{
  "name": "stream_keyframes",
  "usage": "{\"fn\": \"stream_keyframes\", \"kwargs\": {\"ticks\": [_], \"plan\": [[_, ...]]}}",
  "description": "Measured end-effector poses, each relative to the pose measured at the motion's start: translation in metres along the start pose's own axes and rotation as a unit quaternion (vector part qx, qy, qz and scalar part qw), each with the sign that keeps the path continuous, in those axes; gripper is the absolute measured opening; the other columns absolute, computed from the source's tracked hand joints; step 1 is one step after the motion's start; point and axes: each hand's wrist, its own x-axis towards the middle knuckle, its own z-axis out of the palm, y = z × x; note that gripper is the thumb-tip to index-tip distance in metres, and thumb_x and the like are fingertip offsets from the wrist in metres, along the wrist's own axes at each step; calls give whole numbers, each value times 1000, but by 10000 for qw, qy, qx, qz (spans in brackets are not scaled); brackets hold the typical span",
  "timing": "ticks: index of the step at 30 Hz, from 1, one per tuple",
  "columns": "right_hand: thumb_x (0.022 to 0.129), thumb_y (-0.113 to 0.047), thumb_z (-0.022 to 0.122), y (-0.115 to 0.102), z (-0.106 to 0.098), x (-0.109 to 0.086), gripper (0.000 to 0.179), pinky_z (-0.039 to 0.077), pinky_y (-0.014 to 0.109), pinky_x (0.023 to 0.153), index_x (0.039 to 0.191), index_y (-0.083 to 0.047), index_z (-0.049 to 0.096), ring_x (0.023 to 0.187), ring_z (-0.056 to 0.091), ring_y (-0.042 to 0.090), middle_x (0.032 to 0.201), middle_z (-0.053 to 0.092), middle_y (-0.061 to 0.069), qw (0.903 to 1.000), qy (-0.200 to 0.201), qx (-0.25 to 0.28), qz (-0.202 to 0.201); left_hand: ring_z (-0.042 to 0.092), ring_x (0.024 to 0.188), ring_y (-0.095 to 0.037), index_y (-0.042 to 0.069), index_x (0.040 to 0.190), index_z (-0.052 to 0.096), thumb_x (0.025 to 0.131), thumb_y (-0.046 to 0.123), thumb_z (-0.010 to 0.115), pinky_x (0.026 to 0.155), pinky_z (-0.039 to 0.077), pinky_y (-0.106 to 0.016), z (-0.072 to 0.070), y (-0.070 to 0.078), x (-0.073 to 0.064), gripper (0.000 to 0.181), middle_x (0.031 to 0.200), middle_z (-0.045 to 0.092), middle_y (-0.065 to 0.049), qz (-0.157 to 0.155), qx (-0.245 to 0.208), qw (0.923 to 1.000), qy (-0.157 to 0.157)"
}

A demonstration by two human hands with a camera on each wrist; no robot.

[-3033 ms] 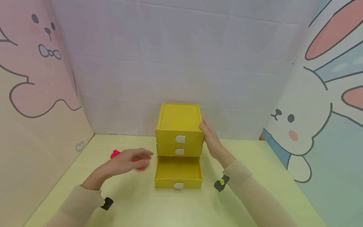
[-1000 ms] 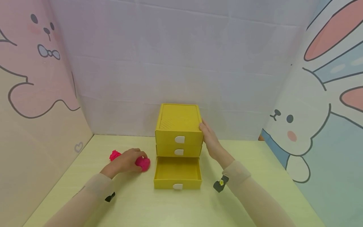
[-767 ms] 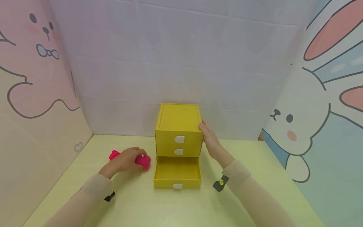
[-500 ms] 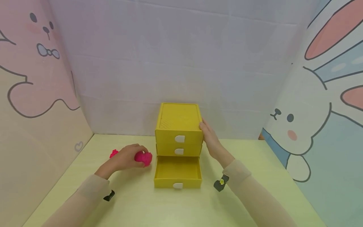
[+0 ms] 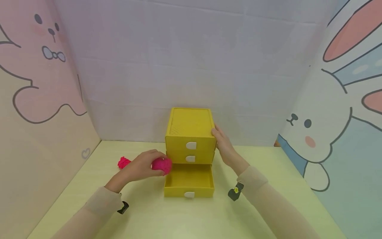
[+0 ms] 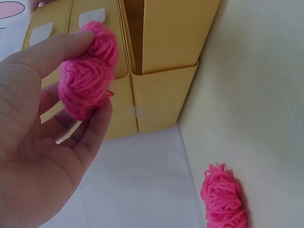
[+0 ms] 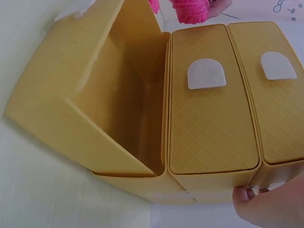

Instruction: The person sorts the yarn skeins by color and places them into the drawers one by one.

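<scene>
My left hand (image 5: 143,167) pinches a small skein of pink yarn (image 5: 162,166) between thumb and fingers. The yarn (image 6: 88,71) is held up in front of the yellow drawer unit (image 5: 191,122), overlapping the left side of its pulled-out bottom drawer (image 5: 189,192) in the head view. That drawer's inside (image 7: 128,90) is bare, while the upper two drawers are pushed in. My right hand (image 5: 225,146) rests against the unit's right side, thumb at the top edge. A second pink yarn skein (image 5: 123,162) lies on the table behind my left wrist.
The pale yellow table (image 5: 191,219) runs up to a white cloth wall (image 5: 191,66) behind the unit. Cartoon-printed side walls stand at left and right. White tabs (image 5: 191,145) mark the drawer fronts.
My left hand reached down, gripped the pink yarn skein on the table, lifted it and carried it right toward the pulled-out drawer. My right hand stayed on the unit's side.
</scene>
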Motion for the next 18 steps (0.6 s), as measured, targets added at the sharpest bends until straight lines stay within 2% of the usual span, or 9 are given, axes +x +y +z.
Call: {"fn": "stream_keyframes", "kwargs": {"ticks": [7, 13, 18], "plan": [[115, -42, 40, 0, 1, 0, 63, 22, 55, 131, 172, -27, 18, 161, 23, 27, 177, 20, 0, 10000, -11, 66, 8, 62, 107, -15, 20, 128, 71, 90, 26, 87, 86, 59, -30, 13, 14, 6, 42, 118, 67, 6, 112, 38, 9999, -11], [115, -41, 40, 0, 1, 1, 63, 22, 55, 131, 172, -28, 18, 161, 24, 27, 177, 21, 0, 10000, -18, 64, -11, 62, 106, -15, 19, 126, 72, 89, 28, 89, 84, 59, -31, 25, 23, 13, 42, 117, 69, 6, 20, 66, 10000, -7], [115, -42, 39, 0, 0, 0, 62, 21, 56, 131, 172, -29, 17, 162, 21, 27, 177, 19, -1, 10000, -29, 65, -2, 62, 105, -18, 16, 125, 73, 87, 28, 89, 83, 61, -34, 35, 33, 20, 42, 117, 69, 2, -49, 156, 9999, -19]]}}
